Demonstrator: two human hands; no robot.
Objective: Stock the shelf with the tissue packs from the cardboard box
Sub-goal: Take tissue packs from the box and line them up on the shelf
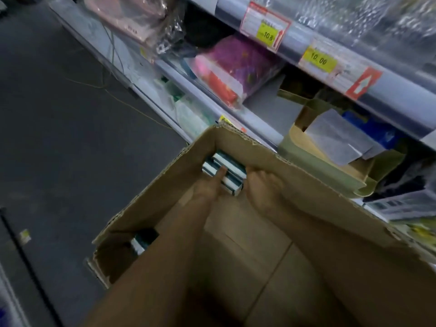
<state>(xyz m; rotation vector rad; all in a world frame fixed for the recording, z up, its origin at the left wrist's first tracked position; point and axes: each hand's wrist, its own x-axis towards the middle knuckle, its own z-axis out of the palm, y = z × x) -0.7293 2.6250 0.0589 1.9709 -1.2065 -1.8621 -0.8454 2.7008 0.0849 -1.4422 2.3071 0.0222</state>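
Reaching deep into the cardboard box [236,147], where the tissue packs [221,172] sit at the far corner beside the shelf [259,119]. Left hand [210,185] and right hand [262,185] clasping 1 bundle from both sides, probably for lifting together.

A: How much of the packs [221,172] shows?

B: Only the top edges, deep in the box [306,182]; the left hand [207,187] and right hand [262,188] cover their sides, and the fingers go out of sight behind them.

A: And the pack [142,241] by the near wall?

B: Half hidden behind the left forearm.

A: The tags?

B: 2 prices read, on the red tag [265,27] and the yellow tag [318,60]; the small print is blurred. The frame's edge cuts off the shelf [354,74].
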